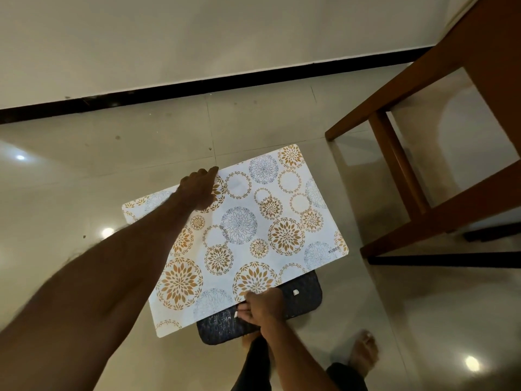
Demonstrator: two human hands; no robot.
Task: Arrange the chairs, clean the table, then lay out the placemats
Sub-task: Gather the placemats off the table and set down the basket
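Placemat held flat over the floor, both hands on it

Left hand (pixel 201 189) fingers curl over the placemat's (pixel 253 235) far edge; right hand (pixel 260 306) pinches the near edge plus a dark mat (pixel 304 294) underneath.

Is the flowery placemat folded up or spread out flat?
Spread flat. The placemat shows its whole pattern, held between the left hand and right hand.

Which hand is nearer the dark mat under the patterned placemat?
Right. The right hand grips the dark mat with the placemat's near edge; the left hand holds its far edge.
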